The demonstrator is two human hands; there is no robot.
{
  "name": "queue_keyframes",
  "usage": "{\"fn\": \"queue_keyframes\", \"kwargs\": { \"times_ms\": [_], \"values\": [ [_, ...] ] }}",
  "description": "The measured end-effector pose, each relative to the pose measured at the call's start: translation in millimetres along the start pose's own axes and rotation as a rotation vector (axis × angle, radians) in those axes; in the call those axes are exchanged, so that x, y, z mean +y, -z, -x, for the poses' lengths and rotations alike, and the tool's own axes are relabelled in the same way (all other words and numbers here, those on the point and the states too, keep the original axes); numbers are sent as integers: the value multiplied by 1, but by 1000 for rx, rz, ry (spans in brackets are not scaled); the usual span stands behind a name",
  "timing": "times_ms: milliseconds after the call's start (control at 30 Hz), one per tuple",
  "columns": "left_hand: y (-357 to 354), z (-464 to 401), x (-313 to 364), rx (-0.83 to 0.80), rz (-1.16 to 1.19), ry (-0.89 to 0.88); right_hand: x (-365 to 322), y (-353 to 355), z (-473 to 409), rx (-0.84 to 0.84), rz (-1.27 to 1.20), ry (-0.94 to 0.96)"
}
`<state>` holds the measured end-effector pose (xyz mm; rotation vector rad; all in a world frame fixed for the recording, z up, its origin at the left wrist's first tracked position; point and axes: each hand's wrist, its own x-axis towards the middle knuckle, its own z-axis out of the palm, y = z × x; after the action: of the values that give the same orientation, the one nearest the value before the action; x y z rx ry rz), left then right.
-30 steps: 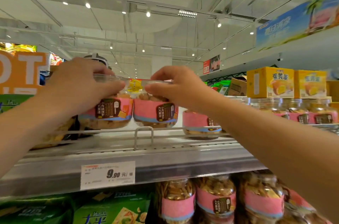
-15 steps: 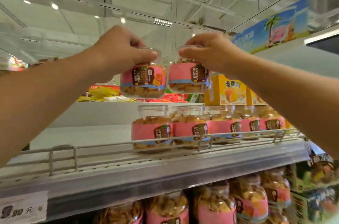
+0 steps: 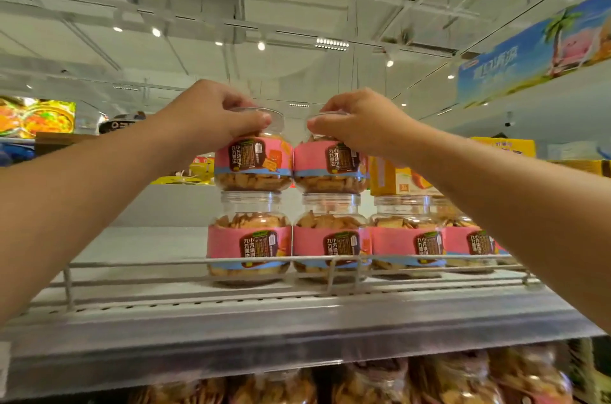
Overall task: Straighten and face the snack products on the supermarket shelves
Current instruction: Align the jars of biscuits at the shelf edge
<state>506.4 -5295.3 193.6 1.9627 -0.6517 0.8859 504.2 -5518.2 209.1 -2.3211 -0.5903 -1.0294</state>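
Two jars, one hung upright under each hand.
Left hand grips left jar, right hand right jar; lower jars sit directly beneath.

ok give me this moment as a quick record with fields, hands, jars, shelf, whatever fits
place: supermarket shelf with a wire rail along its front
left hand: grips the lid of the left top jar
right hand: grips the lid of the right top jar
top jars: each sits on a bottom jar, side by side, labels forward
bottom row: four pink-label jars visible behind the rail
behind: yellow boxes
shelf below: more jars, blurred
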Motion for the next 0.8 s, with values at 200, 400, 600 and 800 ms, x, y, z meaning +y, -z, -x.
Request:
{"fn": "queue_keyframes", "kwargs": {
  "times_ms": [200, 400, 600, 800],
  "values": [
    [-1, 2, -4, 2, 37, 3, -2, -2, 3, -13, -11, -9],
    [-5, 6, -8, 12, 31, -36, -7, -3, 8, -29, -18, -32],
    [-5, 9, -6, -39, -25, -30, -13, -5, 14, 3, -4, -61],
    [-13, 41, 4, 360, -273, -332, -10, -6, 54, 272, 153, 119]
  ]
}}
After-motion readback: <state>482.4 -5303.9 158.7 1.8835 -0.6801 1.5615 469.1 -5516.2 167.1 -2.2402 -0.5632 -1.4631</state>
